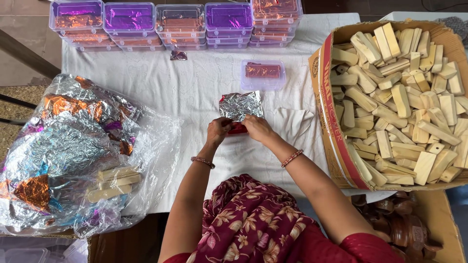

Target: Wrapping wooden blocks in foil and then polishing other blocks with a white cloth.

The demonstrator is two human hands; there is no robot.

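1. Left hand [218, 130] and right hand [257, 128] both pinch the near edge of a foil sheet [240, 106], silver side up, on the white cloth [185, 83]; a red edge shows beneath.
2. The sheet lies mid-table, flat for folding.
3. A cardboard box [336, 141] of pale wooden sticks [399, 97] sits right, within reach.
4. Loose foil bag [73, 151] lies left.
5. Filled plastic boxes [175, 24] are stacked far, clear of the work; one box [263, 74] stands just beyond the sheet.

One lone clear box [263, 74] — five box stacks [175, 24] — three wooden sticks [115, 181] on foil.
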